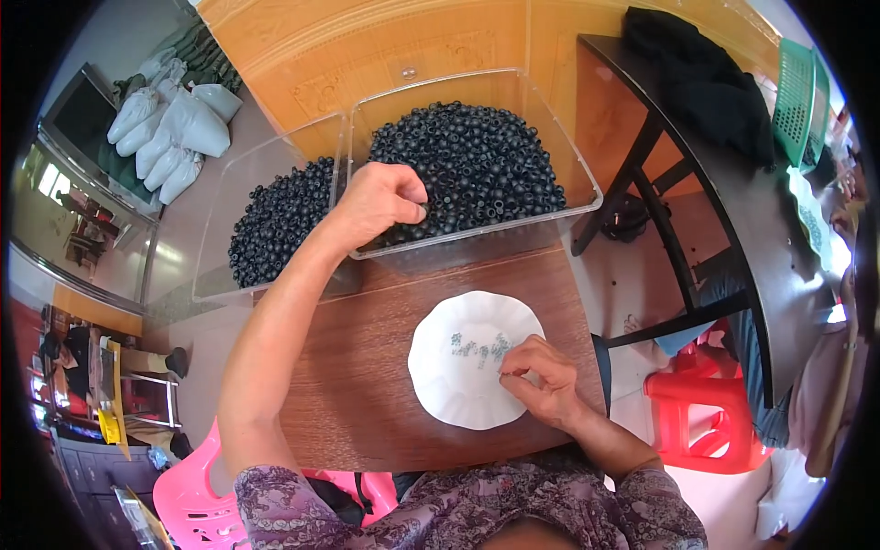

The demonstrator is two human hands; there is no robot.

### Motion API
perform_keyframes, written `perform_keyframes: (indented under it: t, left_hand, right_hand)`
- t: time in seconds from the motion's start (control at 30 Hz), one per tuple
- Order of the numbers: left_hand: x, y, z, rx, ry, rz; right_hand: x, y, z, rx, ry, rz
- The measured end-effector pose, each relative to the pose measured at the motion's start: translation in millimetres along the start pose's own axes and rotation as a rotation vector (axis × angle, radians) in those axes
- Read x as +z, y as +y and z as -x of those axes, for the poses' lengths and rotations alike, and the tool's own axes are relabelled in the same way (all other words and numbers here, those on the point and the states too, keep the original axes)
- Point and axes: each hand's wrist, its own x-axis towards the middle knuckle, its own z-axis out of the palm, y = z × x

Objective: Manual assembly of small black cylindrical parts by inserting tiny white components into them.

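Note:
My left hand (383, 203) reaches over the front left of a clear plastic bin (477, 236) heaped with small dark round hollow parts (467, 156). Its thumb and fingers are pinched together, and whatever may be between them is too small to make out. My right hand (547, 383) is at the right side of a white scalloped plate (472, 403), its thumb and forefinger also pressed together. Tiny pale greenish pieces (472, 348) lie loosely grouped near the middle of the plate. Anything in the right fingertips is too small to name.
A second clear bin (215, 229) of dark parts (280, 225) stands left of the first. Both are beyond the brown wooden table (344, 385). A dark table (724, 202), a red stool (701, 403) and a seated person are at right; white sacks (183, 128) lie far left.

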Motion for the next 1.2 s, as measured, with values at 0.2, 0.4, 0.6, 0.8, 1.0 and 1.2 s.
perform_keyframes:
  t: [0.2,0.4,0.6,0.8,1.0,1.2]
  left_hand:
    - [13.1,31.1,74.9,0.053,0.083,0.749]
    - [77.5,18.4,138.8,0.072,0.145,1.198]
    - [115.1,11.2,167.6,-0.043,0.166,1.408]
    - [132.6,13.6,182.6,-0.084,0.139,1.478]
    - [141.2,15.1,192.2,-0.092,0.159,1.434]
    - [146.5,6.8,195.8,-0.107,0.084,1.558]
  right_hand:
    - [3.0,-10.2,-2.6,-0.046,0.028,0.042]
    - [9.9,-30.7,-10.5,-0.084,-0.005,-0.001]
    - [17.2,-52.1,-17.0,-0.057,-0.022,0.016]
    - [23.0,-63.9,-10.3,0.027,-0.030,0.026]
    - [24.6,-62.0,-6.1,0.028,-0.017,0.060]
    - [29.6,-65.0,-5.3,0.052,-0.013,0.070]
